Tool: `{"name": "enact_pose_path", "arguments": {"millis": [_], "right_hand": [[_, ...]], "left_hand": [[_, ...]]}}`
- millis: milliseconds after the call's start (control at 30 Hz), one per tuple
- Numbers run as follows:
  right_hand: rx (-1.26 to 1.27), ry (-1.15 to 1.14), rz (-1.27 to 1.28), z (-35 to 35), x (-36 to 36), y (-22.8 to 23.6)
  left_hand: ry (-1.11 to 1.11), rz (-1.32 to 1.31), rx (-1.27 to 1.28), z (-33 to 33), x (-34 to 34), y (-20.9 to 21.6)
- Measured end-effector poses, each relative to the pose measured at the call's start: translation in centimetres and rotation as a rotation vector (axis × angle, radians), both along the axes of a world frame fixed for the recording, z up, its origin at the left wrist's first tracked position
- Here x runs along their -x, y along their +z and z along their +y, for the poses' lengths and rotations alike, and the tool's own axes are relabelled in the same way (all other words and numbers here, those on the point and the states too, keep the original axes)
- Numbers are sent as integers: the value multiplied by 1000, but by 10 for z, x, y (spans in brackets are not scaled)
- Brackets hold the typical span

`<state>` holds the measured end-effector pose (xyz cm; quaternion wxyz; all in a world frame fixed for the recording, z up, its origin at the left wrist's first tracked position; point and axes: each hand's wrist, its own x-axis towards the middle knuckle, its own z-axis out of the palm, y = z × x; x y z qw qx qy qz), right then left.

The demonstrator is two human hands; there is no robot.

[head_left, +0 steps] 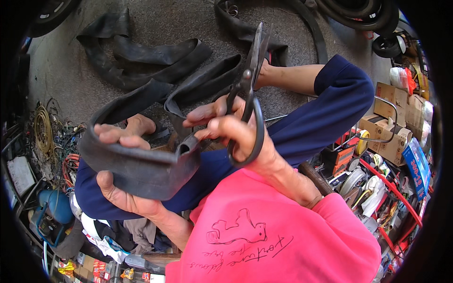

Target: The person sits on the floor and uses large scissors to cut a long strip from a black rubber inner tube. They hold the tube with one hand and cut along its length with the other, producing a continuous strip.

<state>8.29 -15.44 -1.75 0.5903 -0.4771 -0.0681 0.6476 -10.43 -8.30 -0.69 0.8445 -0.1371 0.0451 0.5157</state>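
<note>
A long flat strip of black rubber inner tube (137, 172) is folded across my lap. My left hand (137, 203) is wrapped round its broad loop, thumb on the near side and fingertips showing over the far edge. In my right hand (247, 141) is a pair of large dark scissors (247, 80), their handle loops round my fingers. The blades point up and away, slightly apart, with no rubber between them. The fingertips of that hand are close to the tube's cut end, which curls open; whether they pinch it I cannot tell.
More black inner tube (165, 66) snakes over the grey floor (170, 21). Tyres (354, 9) lie at the far right. On the right are cardboard boxes (384, 137), a blue box (417, 167) and piled tools. Coiled wire (43, 127) and a blue tank (55, 207) stand left.
</note>
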Motion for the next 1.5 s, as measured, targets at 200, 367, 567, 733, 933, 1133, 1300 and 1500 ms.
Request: {"name": "enact_pose_path", "arguments": {"millis": [200,367,567,733,933,1133,1300,1500], "right_hand": [[142,76,-793,-5,-33,-49],[394,-161,-81,-2,-38,-139],[736,-94,338,21,71,-185],[413,-397,765,58,119,-166],[186,-398,723,60,35,-123],[-10,-440,671,39,-33,-86],[60,-486,668,32,-33,-83],[254,-127,85,-4,-52,-107]], "left_hand": [[60,-7,14,14,37,-6],[156,35,-32,24,57,14],[235,-85,91,18,47,43],[243,-224,142,15,50,44],[308,-158,8,20,88,42],[251,-65,-20,28,94,11],[228,114,-98,36,88,11],[83,365,-66,43,47,34]]}}
